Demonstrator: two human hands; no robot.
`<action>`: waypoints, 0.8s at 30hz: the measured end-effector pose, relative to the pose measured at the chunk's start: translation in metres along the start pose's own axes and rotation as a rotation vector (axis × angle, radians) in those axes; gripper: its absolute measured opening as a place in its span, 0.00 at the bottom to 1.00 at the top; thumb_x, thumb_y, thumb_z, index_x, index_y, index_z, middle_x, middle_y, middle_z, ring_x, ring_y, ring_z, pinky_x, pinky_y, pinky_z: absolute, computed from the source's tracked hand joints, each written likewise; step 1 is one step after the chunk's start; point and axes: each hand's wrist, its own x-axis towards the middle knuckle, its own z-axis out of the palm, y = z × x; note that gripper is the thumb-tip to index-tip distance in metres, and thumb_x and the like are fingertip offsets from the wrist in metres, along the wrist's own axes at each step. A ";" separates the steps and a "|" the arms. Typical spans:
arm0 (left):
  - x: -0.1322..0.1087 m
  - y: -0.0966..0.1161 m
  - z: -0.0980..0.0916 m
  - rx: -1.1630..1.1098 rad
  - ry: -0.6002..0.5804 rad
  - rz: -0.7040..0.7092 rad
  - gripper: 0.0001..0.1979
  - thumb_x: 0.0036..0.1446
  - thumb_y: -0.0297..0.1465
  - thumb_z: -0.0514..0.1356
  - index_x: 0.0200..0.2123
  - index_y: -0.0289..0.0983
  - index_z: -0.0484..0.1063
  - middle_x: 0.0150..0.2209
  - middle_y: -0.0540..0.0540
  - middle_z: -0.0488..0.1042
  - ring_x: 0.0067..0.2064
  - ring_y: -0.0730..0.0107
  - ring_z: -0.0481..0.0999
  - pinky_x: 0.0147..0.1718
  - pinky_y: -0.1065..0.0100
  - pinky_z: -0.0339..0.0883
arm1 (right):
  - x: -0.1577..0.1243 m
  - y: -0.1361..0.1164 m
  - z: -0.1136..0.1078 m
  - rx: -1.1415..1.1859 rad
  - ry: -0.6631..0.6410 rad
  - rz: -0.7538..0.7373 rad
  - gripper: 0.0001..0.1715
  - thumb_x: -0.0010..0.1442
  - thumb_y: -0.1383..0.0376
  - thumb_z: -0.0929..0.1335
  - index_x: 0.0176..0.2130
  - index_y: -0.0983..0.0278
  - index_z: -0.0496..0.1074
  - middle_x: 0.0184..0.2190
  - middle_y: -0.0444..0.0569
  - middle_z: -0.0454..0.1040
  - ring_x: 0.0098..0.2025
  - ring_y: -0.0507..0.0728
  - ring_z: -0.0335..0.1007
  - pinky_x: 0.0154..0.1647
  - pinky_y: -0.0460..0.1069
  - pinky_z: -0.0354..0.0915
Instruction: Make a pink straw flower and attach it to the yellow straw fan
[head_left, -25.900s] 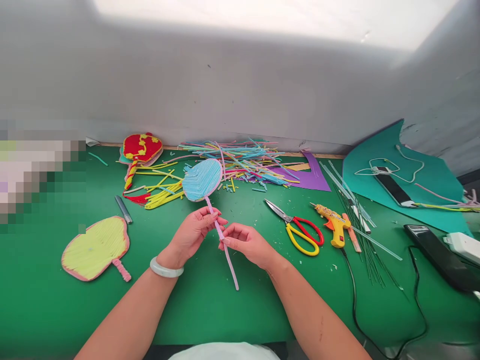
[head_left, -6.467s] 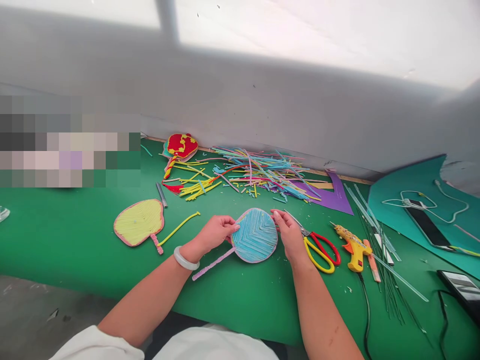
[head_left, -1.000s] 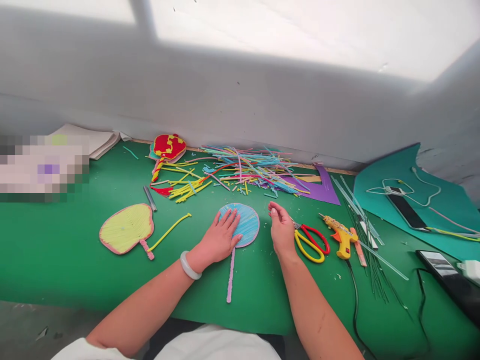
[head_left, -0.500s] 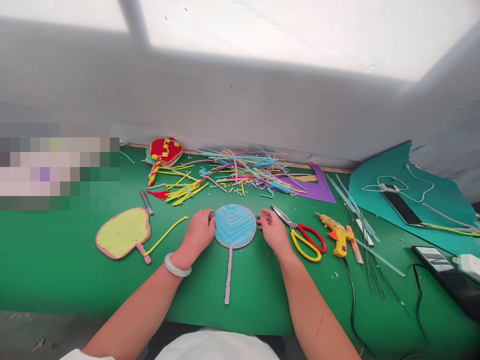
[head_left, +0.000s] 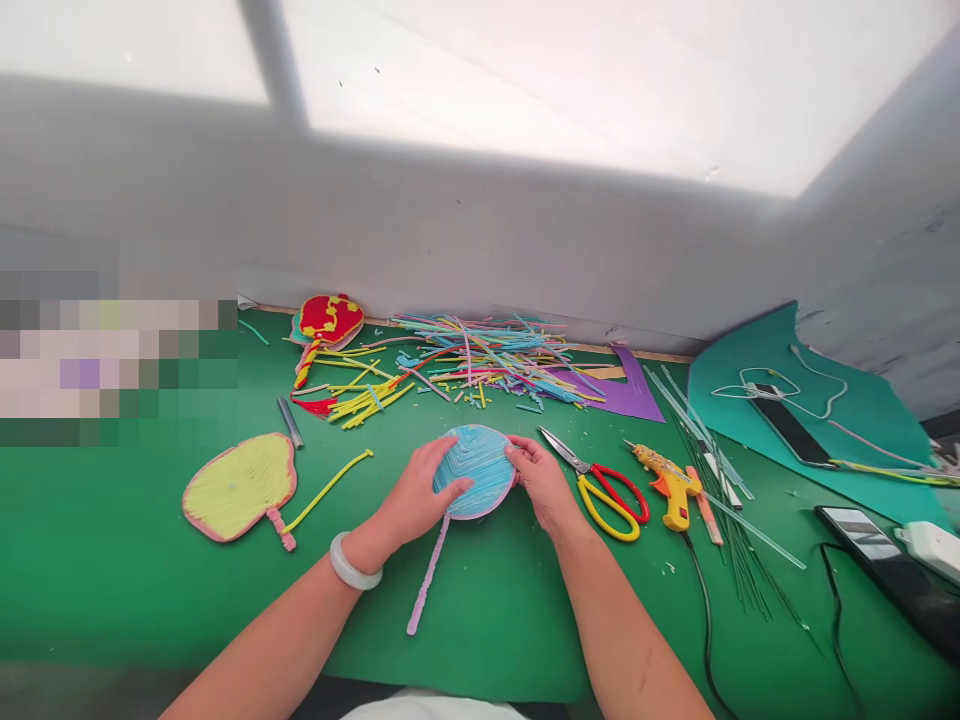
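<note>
Blue fan (head_left: pixel 485 472) took centre stage

There it was on my feed, the blue fan out in the middle of the green table (head_left: pixel 495 630), its lilac handle (head_left: pixel 428 578) slanting down toward the near left. The left hand (head_left: pixel 417 492) lay over its left side, thumb and forefinger wide apart on the face; whether they gripped the edge, I couldn't tell. And the right hand (head_left: pixel 546 482)? Pinching the right edge, thumb in front, fingers narrow around it!

Just right of that hand I had the scissors (head_left: pixel 604 485), blades pointing away toward the wall, then the yellow glue gun (head_left: pixel 667 482) and a spray of thin wires (head_left: pixel 750 570). Over on the left lay a yellow-green fan (head_left: pixel 241 490), a yellow strip (head_left: pixel 328 491) running out from its stubby handle. Farther back I saw a red fan (head_left: pixel 330 320), a tangle of coloured strips (head_left: pixel 480 350) and, at that pile's right, a purple sheet (head_left: pixel 636 398).
</note>
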 end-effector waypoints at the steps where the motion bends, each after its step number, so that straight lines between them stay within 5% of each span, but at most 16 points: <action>1: -0.004 0.002 0.003 0.023 -0.076 0.061 0.37 0.52 0.44 0.66 0.63 0.41 0.61 0.65 0.37 0.61 0.67 0.49 0.58 0.64 0.47 0.54 | -0.002 -0.003 0.001 0.020 -0.003 -0.003 0.25 0.47 0.51 0.74 0.41 0.63 0.73 0.24 0.44 0.75 0.24 0.52 0.68 0.24 0.47 0.64; 3: -0.012 0.004 0.011 0.103 -0.171 0.157 0.47 0.49 0.43 0.69 0.68 0.42 0.52 0.70 0.37 0.51 0.70 0.46 0.47 0.66 0.41 0.46 | -0.005 -0.009 0.003 0.055 -0.011 -0.015 0.26 0.48 0.51 0.74 0.42 0.63 0.73 0.28 0.46 0.77 0.29 0.54 0.72 0.28 0.48 0.67; 5: -0.016 0.004 0.016 0.125 -0.160 0.170 0.42 0.54 0.37 0.65 0.68 0.42 0.51 0.70 0.37 0.48 0.71 0.47 0.46 0.66 0.41 0.45 | -0.009 -0.014 0.005 0.096 -0.056 -0.034 0.26 0.50 0.50 0.73 0.45 0.61 0.72 0.34 0.48 0.78 0.33 0.56 0.75 0.33 0.50 0.70; 7: -0.016 0.005 0.017 0.003 -0.071 0.102 0.32 0.58 0.32 0.59 0.65 0.40 0.58 0.68 0.38 0.55 0.69 0.51 0.53 0.66 0.46 0.49 | -0.012 -0.016 0.005 0.139 -0.120 -0.064 0.26 0.53 0.49 0.72 0.47 0.60 0.72 0.38 0.49 0.78 0.36 0.56 0.76 0.37 0.52 0.71; 10: -0.010 0.012 0.007 -0.336 0.105 -0.110 0.20 0.60 0.37 0.59 0.54 0.38 0.72 0.56 0.40 0.74 0.61 0.50 0.68 0.61 0.51 0.61 | -0.009 -0.013 0.003 0.125 -0.077 -0.109 0.25 0.56 0.48 0.71 0.47 0.59 0.73 0.42 0.49 0.77 0.40 0.57 0.75 0.40 0.52 0.71; 14: -0.001 0.022 -0.009 -0.639 0.166 -0.232 0.24 0.58 0.47 0.59 0.50 0.36 0.74 0.45 0.40 0.80 0.52 0.51 0.77 0.51 0.54 0.71 | -0.002 -0.005 0.001 0.048 0.044 -0.076 0.26 0.55 0.45 0.70 0.45 0.59 0.74 0.47 0.52 0.76 0.47 0.60 0.74 0.43 0.53 0.72; 19: 0.000 0.029 -0.007 -1.051 0.019 -0.360 0.25 0.49 0.41 0.69 0.48 0.35 0.75 0.43 0.40 0.81 0.51 0.52 0.77 0.50 0.55 0.71 | -0.011 -0.006 0.010 0.126 -0.266 -0.020 0.29 0.55 0.43 0.70 0.49 0.58 0.74 0.49 0.52 0.78 0.47 0.61 0.76 0.45 0.56 0.72; 24: 0.001 0.028 -0.006 -1.120 -0.080 -0.376 0.21 0.53 0.40 0.68 0.46 0.35 0.76 0.45 0.40 0.80 0.51 0.55 0.77 0.49 0.59 0.72 | -0.015 -0.011 0.010 0.118 -0.214 -0.035 0.31 0.46 0.43 0.75 0.43 0.59 0.77 0.44 0.50 0.80 0.45 0.62 0.76 0.42 0.55 0.73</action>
